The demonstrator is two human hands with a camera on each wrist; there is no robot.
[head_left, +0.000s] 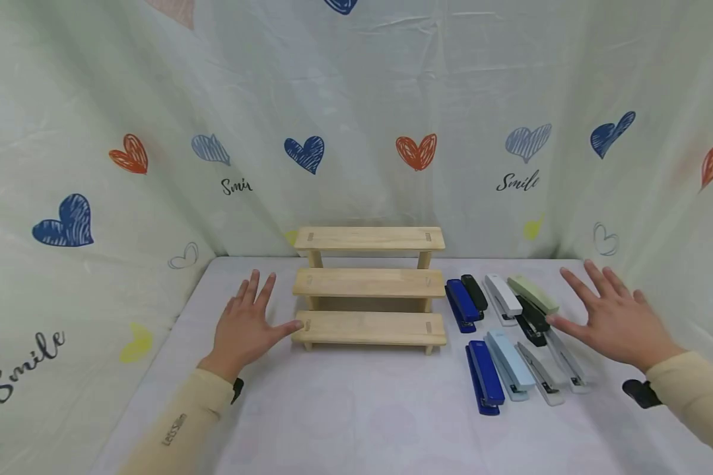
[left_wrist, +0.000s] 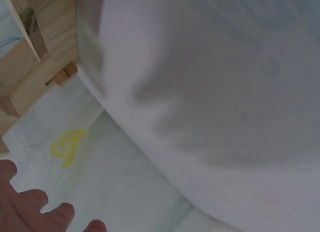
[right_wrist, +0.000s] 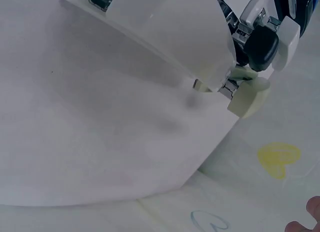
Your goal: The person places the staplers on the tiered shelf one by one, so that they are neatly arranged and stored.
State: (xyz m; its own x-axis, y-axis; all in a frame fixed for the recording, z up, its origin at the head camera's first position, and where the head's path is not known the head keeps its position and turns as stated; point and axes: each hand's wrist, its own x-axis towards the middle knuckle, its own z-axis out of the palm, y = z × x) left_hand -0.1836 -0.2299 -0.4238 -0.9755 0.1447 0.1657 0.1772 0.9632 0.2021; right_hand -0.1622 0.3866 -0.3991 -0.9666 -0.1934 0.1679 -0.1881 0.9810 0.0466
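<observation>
Fingers spread, my left hand (head_left: 246, 330) hovers to the left of a three-step wooden stand (head_left: 368, 284). Its thumb tip appears beside the lowest step's left end; whether they touch I cannot tell. On the right, my right hand (head_left: 620, 326) is also spread and holds nothing. Its thumb points at a group of several staplers: a light green stapler (head_left: 533, 294), a black stapler (head_left: 531, 319), a white stapler (head_left: 502, 297), a light blue stapler (head_left: 509, 364) and a blue stapler (head_left: 485, 377) among them. The left wrist view catches a few fingertips (left_wrist: 60, 214).
A white cloth-covered table (head_left: 344, 409) carries everything. Behind and beside it hangs a pale curtain (head_left: 356, 79) printed with hearts and "Smile". Another blue stapler (head_left: 462, 305) and a small black stapler (head_left: 475, 292) lie close to the stand's right side.
</observation>
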